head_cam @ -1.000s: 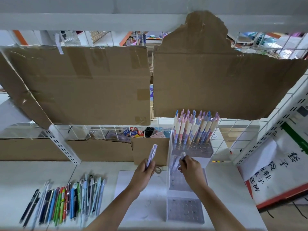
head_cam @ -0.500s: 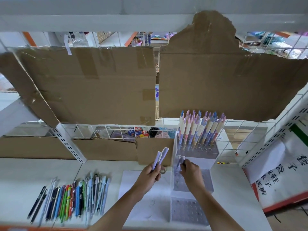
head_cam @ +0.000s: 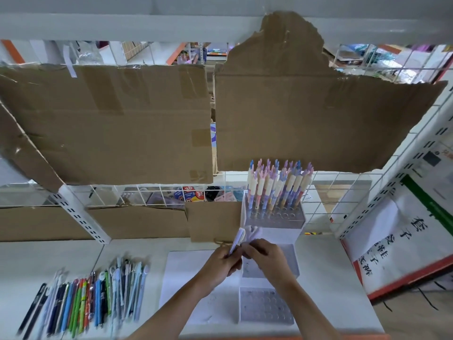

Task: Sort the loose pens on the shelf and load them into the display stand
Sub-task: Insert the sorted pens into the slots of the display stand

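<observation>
Blurred pale pens (head_cam: 239, 239) stick up where both hands meet, just in front of the stand (head_cam: 272, 244); their number is hard to make out. Left hand (head_cam: 221, 263) grips them; right hand (head_cam: 266, 257) has its fingers curled at the same bundle, pinching it. Behind, the stand's top tier holds upright pens (head_cam: 277, 185). Left of the stand, loose pens (head_cam: 85, 303) lie in a row on the shelf (head_cam: 36, 261), smeared by motion. Cardboard (head_cam: 110, 123) hangs behind.
</observation>
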Available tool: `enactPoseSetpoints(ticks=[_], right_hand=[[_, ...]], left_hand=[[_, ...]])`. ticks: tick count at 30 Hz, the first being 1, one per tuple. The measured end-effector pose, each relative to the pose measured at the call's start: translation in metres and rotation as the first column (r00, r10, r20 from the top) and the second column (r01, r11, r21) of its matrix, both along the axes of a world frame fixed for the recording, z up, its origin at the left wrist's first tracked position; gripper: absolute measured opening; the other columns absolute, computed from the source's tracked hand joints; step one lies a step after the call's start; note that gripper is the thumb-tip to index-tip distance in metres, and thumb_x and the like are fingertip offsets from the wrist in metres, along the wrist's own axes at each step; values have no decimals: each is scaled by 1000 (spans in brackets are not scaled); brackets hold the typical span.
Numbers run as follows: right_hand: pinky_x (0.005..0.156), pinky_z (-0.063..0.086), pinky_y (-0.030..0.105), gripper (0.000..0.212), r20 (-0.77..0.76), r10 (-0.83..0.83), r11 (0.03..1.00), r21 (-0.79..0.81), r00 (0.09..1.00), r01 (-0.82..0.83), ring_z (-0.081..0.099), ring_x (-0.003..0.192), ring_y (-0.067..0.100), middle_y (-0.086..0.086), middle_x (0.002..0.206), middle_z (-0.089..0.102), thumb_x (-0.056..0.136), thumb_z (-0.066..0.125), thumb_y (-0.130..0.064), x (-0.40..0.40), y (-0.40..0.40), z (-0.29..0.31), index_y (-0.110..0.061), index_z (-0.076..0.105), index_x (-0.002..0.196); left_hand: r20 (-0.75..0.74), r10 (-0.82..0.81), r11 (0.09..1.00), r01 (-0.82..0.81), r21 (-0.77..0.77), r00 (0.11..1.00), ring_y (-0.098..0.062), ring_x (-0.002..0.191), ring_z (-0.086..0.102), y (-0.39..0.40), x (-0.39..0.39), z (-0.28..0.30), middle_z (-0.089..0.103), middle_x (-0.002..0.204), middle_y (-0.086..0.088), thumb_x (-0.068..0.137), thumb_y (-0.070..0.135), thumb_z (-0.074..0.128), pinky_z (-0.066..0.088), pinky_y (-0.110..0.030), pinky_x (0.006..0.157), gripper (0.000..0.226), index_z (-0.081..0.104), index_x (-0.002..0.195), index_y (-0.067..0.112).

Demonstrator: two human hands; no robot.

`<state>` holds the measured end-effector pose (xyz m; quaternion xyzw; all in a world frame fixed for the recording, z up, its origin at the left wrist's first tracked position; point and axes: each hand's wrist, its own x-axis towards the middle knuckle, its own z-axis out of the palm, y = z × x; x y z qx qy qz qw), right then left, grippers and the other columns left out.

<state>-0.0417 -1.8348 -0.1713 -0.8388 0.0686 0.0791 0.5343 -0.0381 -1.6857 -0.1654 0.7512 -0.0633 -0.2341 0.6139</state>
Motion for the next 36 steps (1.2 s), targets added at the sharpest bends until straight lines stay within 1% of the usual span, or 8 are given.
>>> enactPoseSetpoints(ticks=[5,9,12,16,20,25,29,36], right_hand=[[50,39,14,26,78,-98,995,-6,992,99,51,44,1,-7,50,59,94,54,-12,4,-16,15,-15,60,69],[59,49,23,11,218,-99,978,-159,971,135,62,55,2,2,68,66,95,51,-10,13,-40,28,-9,58,87],[65,53,38,14,277,-17,933,-341,961,115,67,69,22,12,80,67,97,48,-10,19,-44,23,0,58,96],[65,54,40,15,245,41,918,-392,969,60,66,72,29,10,79,62,98,44,-9,24,-36,5,-3,54,89],[62,51,35,15,212,71,905,-426,975,27,65,71,29,9,77,59,98,44,-9,28,-30,-8,-11,45,84],[62,52,39,20,183,25,900,-432,983,57,64,69,31,15,76,62,99,43,-11,34,-26,-11,-9,45,79],[69,53,39,25,74,-22,914,-402,997,50,64,77,28,14,84,64,101,37,-16,30,-25,-24,-8,49,80],[81,55,39,19,-9,-37,923,-384,999,31,63,86,27,13,96,64,101,37,-13,32,-18,-36,-9,54,94]], left_hand=[[-71,69,997,-67,29,995,-10,61,50,-5,7,-9,60,70,5,100,25,42,40,-18,60,28,65,87,14],[-79,229,968,-218,120,970,-4,52,46,9,18,-15,55,67,6,101,25,40,33,-13,49,31,64,88,10],[15,235,952,-233,199,972,-2,50,40,18,18,-14,47,58,11,100,26,43,29,-16,50,27,62,86,13],[149,201,931,-236,277,968,-5,56,38,21,12,-12,41,59,8,98,28,47,26,-18,51,28,44,71,21],[151,206,945,-237,226,967,-3,54,40,24,7,-10,48,56,13,100,28,43,28,-14,52,26,56,77,23],[155,173,959,-202,197,973,1,55,42,25,2,-6,53,55,27,100,21,42,32,-10,55,23,62,88,20],[158,143,971,-170,170,977,1,52,41,26,0,-5,51,55,25,100,25,43,31,-11,55,24,64,97,13],[164,116,973,-146,181,980,3,51,43,22,-1,-4,50,54,23,99,25,46,30,-10,53,20,63,90,20]])
